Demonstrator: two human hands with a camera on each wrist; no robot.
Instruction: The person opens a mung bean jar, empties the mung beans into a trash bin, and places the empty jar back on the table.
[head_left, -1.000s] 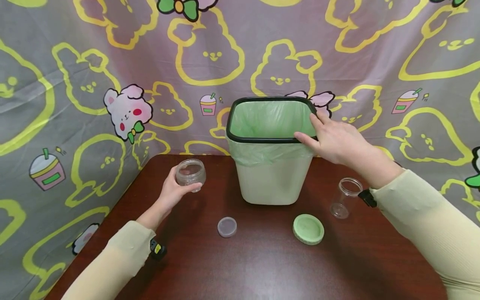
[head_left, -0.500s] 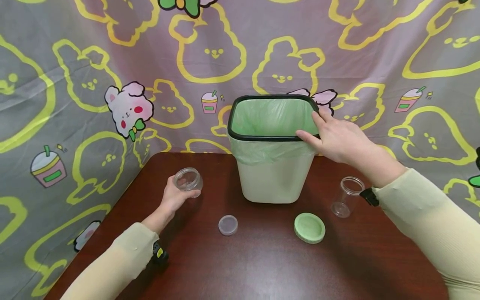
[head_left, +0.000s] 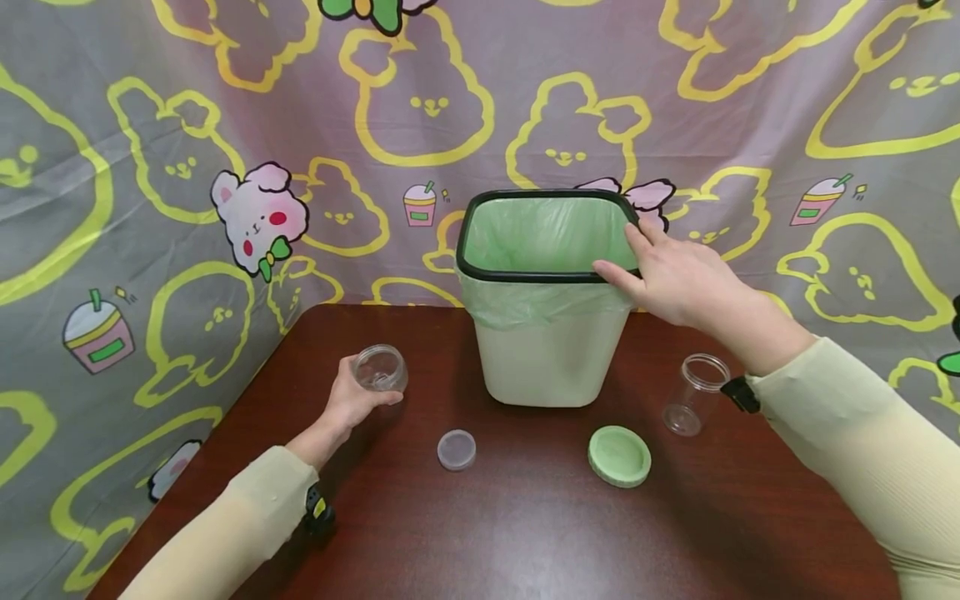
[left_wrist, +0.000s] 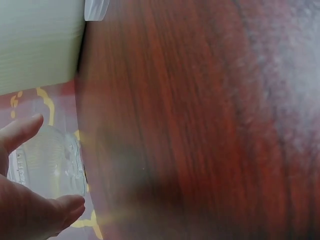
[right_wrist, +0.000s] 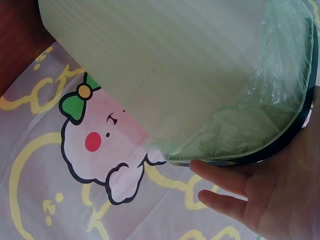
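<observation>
My left hand point(head_left: 351, 402) holds a clear, squat jar point(head_left: 382, 372) over the left side of the table; in the left wrist view the thumb and a finger lie round the jar point(left_wrist: 55, 165). The jar looks see-through, its mouth up. My right hand point(head_left: 678, 277) rests on the right front corner of a pale bin's black rim. In the right wrist view its fingers point(right_wrist: 225, 180) are straight, at the outer side of the rim. The bin point(head_left: 551, 358) stands upright, lined with a green bag point(head_left: 547, 233).
On the dark wooden table point(head_left: 517, 533) lie a small translucent lid point(head_left: 456, 450) and a larger green lid point(head_left: 619, 457), in front of the bin. A tall clear jar point(head_left: 693, 396) stands on the right, near my right wrist. A patterned cloth point(head_left: 285, 108) hangs behind.
My left hand has lowered the jar toward the table; it tilted to the side midway and now sits more level. The right hand stays on the bin's rim.
</observation>
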